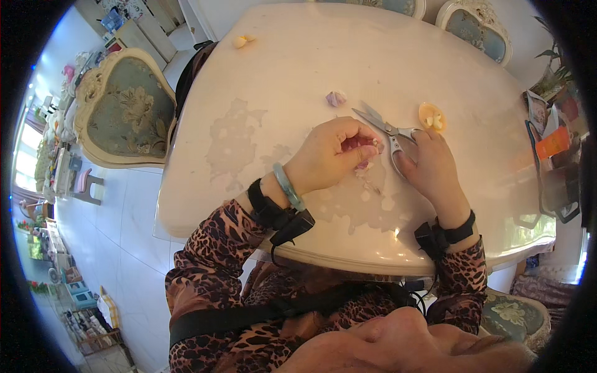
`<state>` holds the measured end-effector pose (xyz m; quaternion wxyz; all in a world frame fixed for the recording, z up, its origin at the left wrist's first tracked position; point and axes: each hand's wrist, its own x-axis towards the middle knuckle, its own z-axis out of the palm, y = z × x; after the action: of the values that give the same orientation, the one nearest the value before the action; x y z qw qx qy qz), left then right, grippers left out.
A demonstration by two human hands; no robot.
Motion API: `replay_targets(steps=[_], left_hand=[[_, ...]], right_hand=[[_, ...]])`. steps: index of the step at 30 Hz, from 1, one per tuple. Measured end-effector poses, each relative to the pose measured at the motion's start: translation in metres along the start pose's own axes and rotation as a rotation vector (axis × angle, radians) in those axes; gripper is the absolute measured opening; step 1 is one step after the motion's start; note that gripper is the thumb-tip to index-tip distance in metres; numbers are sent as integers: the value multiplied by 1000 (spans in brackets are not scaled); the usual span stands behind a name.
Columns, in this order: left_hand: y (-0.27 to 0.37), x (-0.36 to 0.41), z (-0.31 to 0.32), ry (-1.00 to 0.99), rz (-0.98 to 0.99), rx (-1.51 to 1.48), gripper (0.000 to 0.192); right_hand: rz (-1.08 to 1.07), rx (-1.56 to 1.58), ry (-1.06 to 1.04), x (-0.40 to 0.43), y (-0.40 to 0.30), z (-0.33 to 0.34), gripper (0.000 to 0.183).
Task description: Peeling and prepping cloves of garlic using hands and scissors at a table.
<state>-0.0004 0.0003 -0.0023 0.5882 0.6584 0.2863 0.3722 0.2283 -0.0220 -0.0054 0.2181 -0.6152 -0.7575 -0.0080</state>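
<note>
My left hand (336,149) is closed around a small garlic clove (376,143), pinched between thumb and fingertips. Some papery purple-white garlic skin (366,175) shows just below it. Silver metal scissors (391,128) lie on the table with their blades parted and pointing up and left. On their handle loops rest the fingers and thumb of my right hand (426,163). Behind the scissors sits a purplish garlic bulb (336,98). A small orange-yellow bowl (425,112) holding several peeled garlic cloves (433,122) stands just beyond my right hand.
The pale glossy table (298,60) has a curved near edge and greyish patches. Small yellowish pieces (239,42) lie at its far left. Papers, an orange packet (553,142) and a dark container stand at the right. An upholstered chair (128,109) is at the left, with others beyond the far edge.
</note>
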Motion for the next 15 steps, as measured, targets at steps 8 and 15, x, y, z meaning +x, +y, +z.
replay_targets(steps=[8,15], left_hand=[[6,0,9,53,-55,65,14],[-5,0,11,98,233,203,17]], right_hand=[[-293,589,33,-4,-27,-1,35],[-412,431,256,-2,-29,6,25]])
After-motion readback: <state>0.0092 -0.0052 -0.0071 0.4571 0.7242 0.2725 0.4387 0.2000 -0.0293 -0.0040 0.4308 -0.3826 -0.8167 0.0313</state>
